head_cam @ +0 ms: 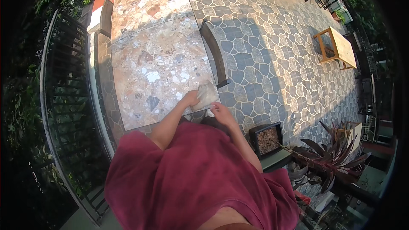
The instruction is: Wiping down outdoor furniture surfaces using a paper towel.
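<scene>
A pale grey-beige cloth [207,95] lies folded or bunched on the near right corner of a stone-patterned tabletop [153,95]. My left hand [191,97] grips the cloth's left side, its fingertips partly hidden by the fabric. Just off the corner, my right hand [221,112] has bent fingers at the cloth's lower right edge. Whether those fingers pinch the fabric or only touch it, I cannot tell.
Wooden chairs flank the table, one backrest [215,52] on the right and another [106,18] on the left. A metal railing [68,102] runs along the left. To the right stand a soil-filled planter [267,139], a dark-leaved plant [332,163] and a wooden table [342,48].
</scene>
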Demonstrator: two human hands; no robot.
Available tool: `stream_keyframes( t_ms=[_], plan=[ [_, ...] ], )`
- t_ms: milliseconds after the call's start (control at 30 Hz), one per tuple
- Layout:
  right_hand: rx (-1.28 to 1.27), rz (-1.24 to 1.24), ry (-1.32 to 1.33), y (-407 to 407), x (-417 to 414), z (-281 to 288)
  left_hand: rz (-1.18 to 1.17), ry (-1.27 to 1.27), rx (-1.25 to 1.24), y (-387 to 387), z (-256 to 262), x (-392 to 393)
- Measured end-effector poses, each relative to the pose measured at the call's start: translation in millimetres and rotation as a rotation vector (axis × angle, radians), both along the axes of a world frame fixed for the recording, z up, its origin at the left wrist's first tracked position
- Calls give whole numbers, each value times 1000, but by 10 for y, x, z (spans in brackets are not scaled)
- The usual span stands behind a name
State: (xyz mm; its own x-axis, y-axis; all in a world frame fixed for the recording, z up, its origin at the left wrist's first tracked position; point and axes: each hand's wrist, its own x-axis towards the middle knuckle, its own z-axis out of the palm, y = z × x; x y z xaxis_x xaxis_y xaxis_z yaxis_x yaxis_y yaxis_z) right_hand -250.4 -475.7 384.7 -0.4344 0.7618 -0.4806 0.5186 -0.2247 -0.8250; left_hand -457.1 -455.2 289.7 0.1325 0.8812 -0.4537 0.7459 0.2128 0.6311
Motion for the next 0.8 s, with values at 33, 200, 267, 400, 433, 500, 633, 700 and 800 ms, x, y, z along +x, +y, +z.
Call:
stream_keyframes(
  t_ms=[33, 200, 267, 400, 433, 500, 633, 700, 800],
  plan=[
    [5, 26, 12, 105, 15, 14, -35, -43, -30, -20, 63, 22],
    [722, 318, -134, 570, -19, 266, -25, -235, 41, -155, 880, 195],
    [880, 435, -93, 650, -40, 221, 103, -347, 68, -285, 1090, 260],
    [706, 751, -34, 774, -94, -37, 174, -372, 155, -477, 1173, 299],
    [472, 806, -87, 779, -125, -56, 192, -324, 181, -519, 1175, 280],
    [450, 837, 0, 768, -174, -73, 221, -230, 227, -618, 1173, 228],
    [435, 837, 138, 738, -332, -43, 370, 25, 368, -720, 1103, 171],
    [507, 789, 115, 823, -448, 24, 379, 67, 389, -625, 1188, 83],
    [622, 711, 48, 1028, -687, 229, 412, 120, 465, -435, 1369, -72]
  ],
)
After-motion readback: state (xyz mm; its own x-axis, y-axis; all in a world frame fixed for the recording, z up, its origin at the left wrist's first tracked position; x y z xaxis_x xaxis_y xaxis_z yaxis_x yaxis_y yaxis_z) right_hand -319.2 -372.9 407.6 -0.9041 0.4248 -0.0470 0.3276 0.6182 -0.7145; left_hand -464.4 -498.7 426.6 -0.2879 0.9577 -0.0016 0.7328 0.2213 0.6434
